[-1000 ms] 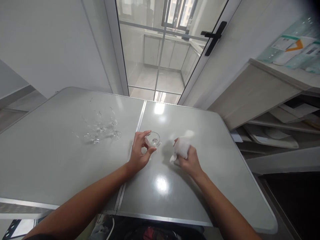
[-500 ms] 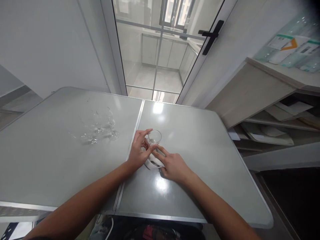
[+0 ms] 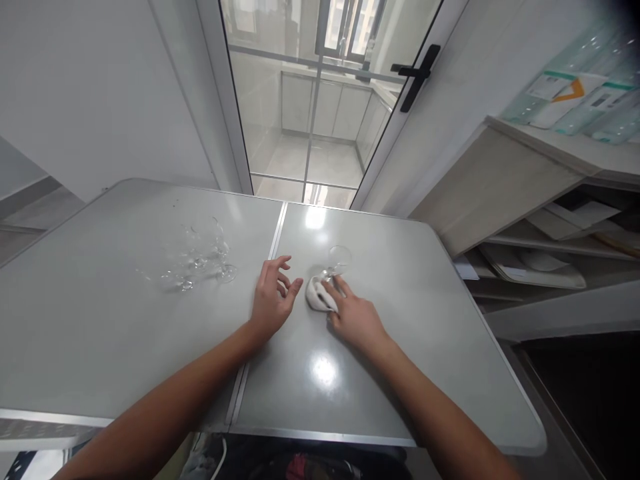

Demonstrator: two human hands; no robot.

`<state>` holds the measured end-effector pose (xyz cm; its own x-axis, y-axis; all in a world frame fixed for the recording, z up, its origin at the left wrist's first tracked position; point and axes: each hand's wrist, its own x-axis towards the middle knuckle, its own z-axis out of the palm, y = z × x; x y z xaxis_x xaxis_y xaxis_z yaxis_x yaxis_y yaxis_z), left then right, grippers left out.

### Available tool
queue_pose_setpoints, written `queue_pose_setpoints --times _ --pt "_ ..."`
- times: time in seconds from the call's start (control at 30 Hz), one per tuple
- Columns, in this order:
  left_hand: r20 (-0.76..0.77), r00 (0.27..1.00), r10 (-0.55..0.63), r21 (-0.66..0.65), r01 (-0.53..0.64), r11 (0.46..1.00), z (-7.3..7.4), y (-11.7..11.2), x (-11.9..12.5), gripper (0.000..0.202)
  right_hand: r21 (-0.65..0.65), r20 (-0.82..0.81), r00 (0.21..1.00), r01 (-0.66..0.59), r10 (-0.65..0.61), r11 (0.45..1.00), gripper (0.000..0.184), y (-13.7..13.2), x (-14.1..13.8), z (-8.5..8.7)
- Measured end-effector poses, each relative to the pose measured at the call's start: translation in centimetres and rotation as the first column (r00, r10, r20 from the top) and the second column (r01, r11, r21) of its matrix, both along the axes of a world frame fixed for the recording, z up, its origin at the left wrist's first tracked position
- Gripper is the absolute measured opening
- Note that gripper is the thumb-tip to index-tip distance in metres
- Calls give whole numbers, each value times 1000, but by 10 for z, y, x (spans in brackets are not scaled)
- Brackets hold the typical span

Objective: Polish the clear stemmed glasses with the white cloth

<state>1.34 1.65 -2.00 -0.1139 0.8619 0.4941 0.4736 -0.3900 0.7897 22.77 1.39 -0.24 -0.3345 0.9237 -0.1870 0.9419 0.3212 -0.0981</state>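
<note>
Both forearms reach in from the near edge of the worktop (image 3: pixel 410 373) and meet near its middle. The left hand (image 3: pixel 273 301) sits palm down just left of the seam (image 3: pixel 260 303) that splits the worktop, wrist straight, fingers spread and slightly curled. Its grip is slack and has hold of nothing, and its fingertips point toward the right hand.

The right hand (image 3: pixel 354 317) lies just right of the seam, knuckles up, forearm angling in from the near right corner. Its fingers stretch forward and its grip is closed on a bunched white cloth (image 3: pixel 317 294), which is pressed about the foot of a stemmed glass (image 3: pixel 339 256). The thumb is hidden under the hand. The glass leans away from the person, its bowl tipped toward the far right corner and clear of the fingers. Glass and cloth are on the right half of the worktop, close to the seam and about midway between the near and far edges.

On the left half, well apart from both hands, stands a cluster of clear glasses (image 3: pixel 200 261)
</note>
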Motion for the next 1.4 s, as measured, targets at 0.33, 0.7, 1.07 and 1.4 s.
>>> queue_pose_setpoints --times 0.33,0.7,1.07,1.4 --pt "-212 968 135 167 -101 981 6 3 -8 19 66 -8 939 344 -344 937 68 28 42 -12" --pt "-349 899 264 321 -150 935 10 10 -19 25 178 -119 962 266 -247 948 15 -3 18 5" --pt "-440 783 440 397 -270 877 34 17 -43 33 107 -222 972 109 -83 988 11 -5 10 -5" --pt "-567 686 457 337 -313 888 32 23 -53 26 77 -325 945 67 -38 995 19 -4 11 -4"
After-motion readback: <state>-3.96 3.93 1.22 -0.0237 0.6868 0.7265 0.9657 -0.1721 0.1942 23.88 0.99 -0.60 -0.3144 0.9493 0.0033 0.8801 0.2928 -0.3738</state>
